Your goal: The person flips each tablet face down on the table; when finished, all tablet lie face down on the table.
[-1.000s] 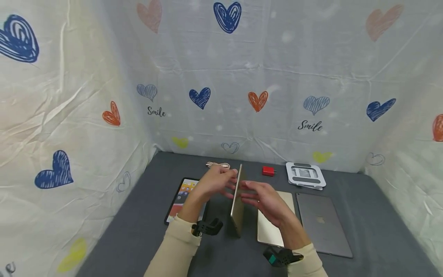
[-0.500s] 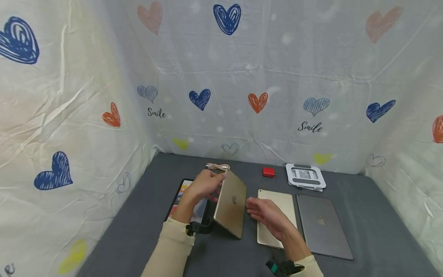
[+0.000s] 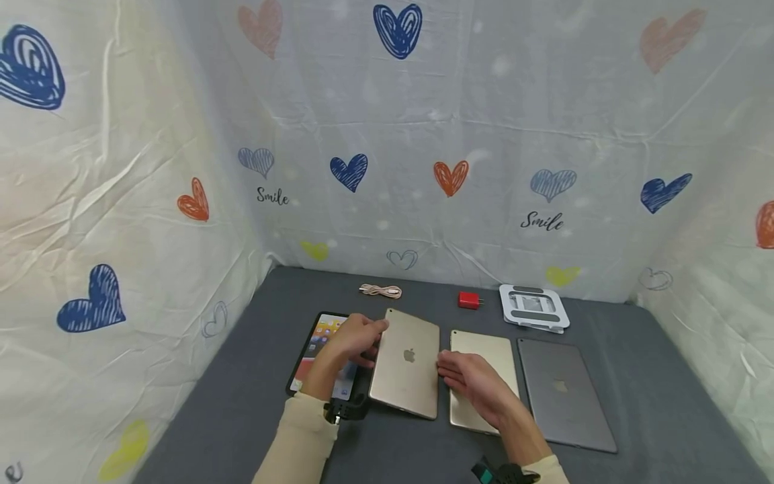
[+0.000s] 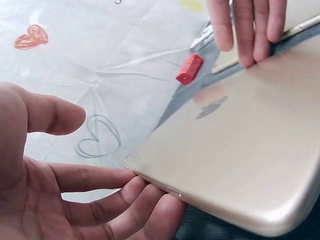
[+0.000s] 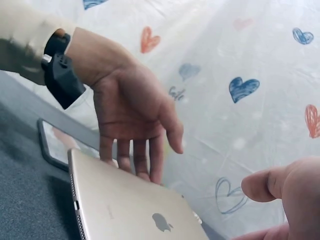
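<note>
A gold tablet (image 3: 404,366) with an apple logo on its back stands tilted between my hands, its back facing up toward me. My left hand (image 3: 351,338) supports its left edge; in the left wrist view the fingers (image 4: 145,200) lie extended beneath that edge, thumb raised off it. At the opposite edge, my right hand (image 3: 474,380) has straight fingers touching or very near the tablet; contact is unclear. The right wrist view shows the left palm (image 5: 132,107) with its fingertips hidden behind the tablet, and part of the right hand (image 5: 310,195) at lower right.
A tablet with a lit screen (image 3: 320,336) lies left, partly under my left forearm. Right of my hands lie another gold tablet (image 3: 484,344) and a grey tablet (image 3: 562,396). Behind are a bundled cable (image 3: 379,291), a red charger (image 3: 468,300) and a folded white stand (image 3: 535,315).
The tablet has turned from edge-on upright to leaning back, showing its gold back. My left hand moved left and lower; my right hand moved slightly toward me.
</note>
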`<move>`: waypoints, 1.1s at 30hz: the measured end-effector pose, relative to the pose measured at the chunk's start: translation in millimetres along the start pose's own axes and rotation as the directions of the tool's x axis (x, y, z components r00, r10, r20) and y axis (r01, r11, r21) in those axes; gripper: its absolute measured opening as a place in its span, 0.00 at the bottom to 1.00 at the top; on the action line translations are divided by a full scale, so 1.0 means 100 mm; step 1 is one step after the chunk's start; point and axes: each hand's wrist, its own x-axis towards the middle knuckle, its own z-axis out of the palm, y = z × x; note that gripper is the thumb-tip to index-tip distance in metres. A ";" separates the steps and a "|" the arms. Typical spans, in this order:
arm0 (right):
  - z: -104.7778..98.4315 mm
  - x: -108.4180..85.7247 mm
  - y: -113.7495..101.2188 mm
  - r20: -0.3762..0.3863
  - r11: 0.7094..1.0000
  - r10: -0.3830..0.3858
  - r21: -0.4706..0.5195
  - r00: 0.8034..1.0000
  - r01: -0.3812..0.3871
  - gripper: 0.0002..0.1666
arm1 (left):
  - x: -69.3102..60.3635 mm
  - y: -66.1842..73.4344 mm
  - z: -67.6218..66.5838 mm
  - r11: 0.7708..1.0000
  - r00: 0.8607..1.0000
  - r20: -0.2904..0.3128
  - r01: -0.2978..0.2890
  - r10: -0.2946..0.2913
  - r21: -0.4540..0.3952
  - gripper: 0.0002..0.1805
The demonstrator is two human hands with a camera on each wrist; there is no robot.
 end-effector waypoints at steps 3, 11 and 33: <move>-0.02 -0.02 -0.01 -0.022 1.000 0.004 -0.015 1.000 -0.004 0.35 | 0.04 -0.04 0.05 1.000 1.000 0.006 0.010 -0.010 -0.003 0.26; -0.04 -0.03 -0.03 -0.049 0.999 0.008 -0.035 0.999 -0.010 0.36 | 0.09 -0.12 0.18 0.998 1.000 -0.011 -0.013 0.014 0.059 0.24; 0.56 0.38 -0.17 0.185 0.974 -0.114 0.216 0.976 0.073 0.39 | -0.34 -0.42 -1.12 0.999 0.973 -0.232 0.019 -0.007 0.049 0.32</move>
